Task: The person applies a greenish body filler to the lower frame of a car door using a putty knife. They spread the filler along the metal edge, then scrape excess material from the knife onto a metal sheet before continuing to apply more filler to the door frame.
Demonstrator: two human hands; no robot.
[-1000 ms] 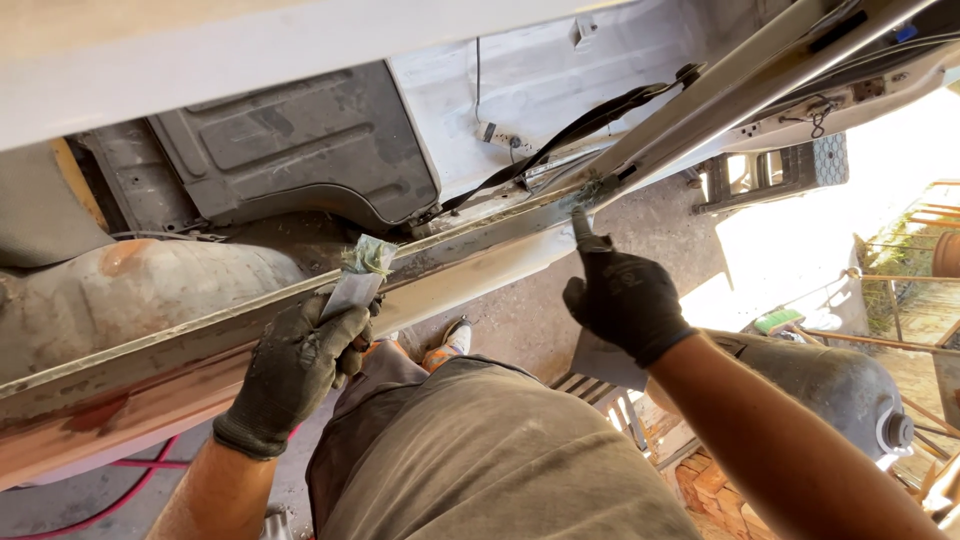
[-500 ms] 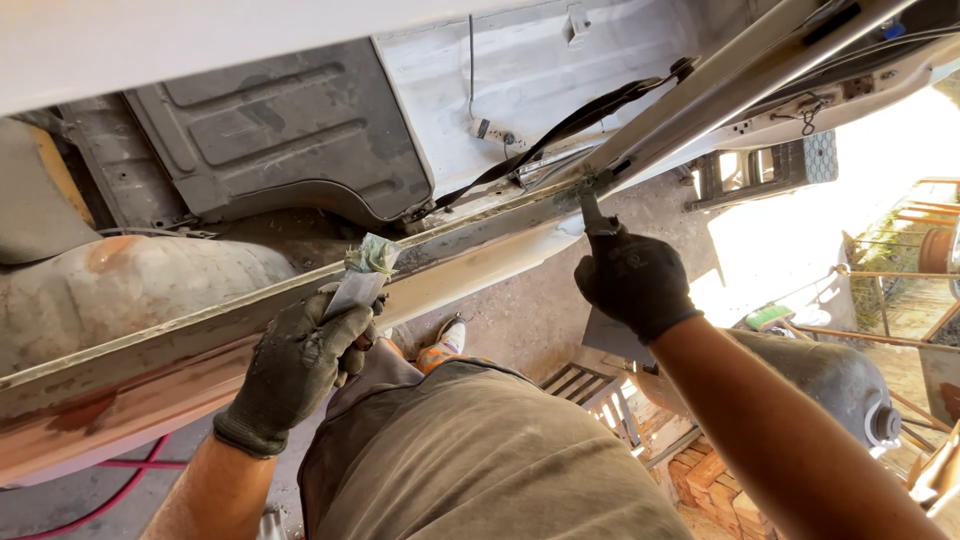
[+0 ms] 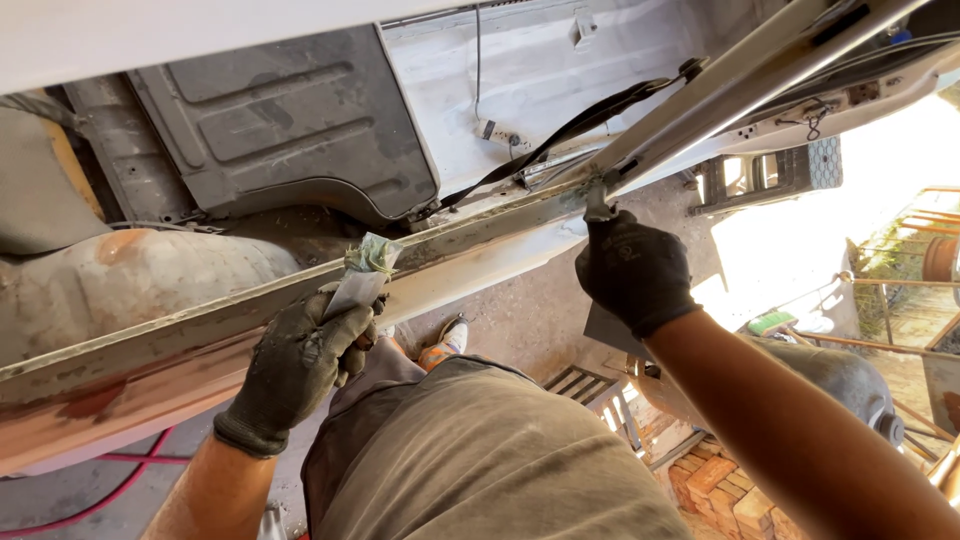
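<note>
I stand beside a stripped vehicle body whose long sill rail (image 3: 200, 325) runs diagonally from lower left to upper right. My left hand (image 3: 300, 365), in a dark glove, holds a flat metal spreader (image 3: 352, 290) loaded with a greenish lump of filler (image 3: 370, 255), resting against the rail. My right hand (image 3: 635, 270), also gloved, grips a second putty knife; its narrow end (image 3: 597, 200) presses on the rail farther right and its flat blade (image 3: 610, 330) shows below the fist.
Beyond the rail lie a grey floor panel (image 3: 270, 120), a black strap (image 3: 560, 135) and a rusty primed wheel arch (image 3: 130, 280). Below are my grey trousers (image 3: 480, 460), a shoe (image 3: 445, 350), red bricks (image 3: 715, 485), a red hose (image 3: 110, 490) and a metal grate (image 3: 585, 385).
My right hand has slid up and to the right along the rail with its tool. The left hand with the loaded spreader has stayed almost where it was.
</note>
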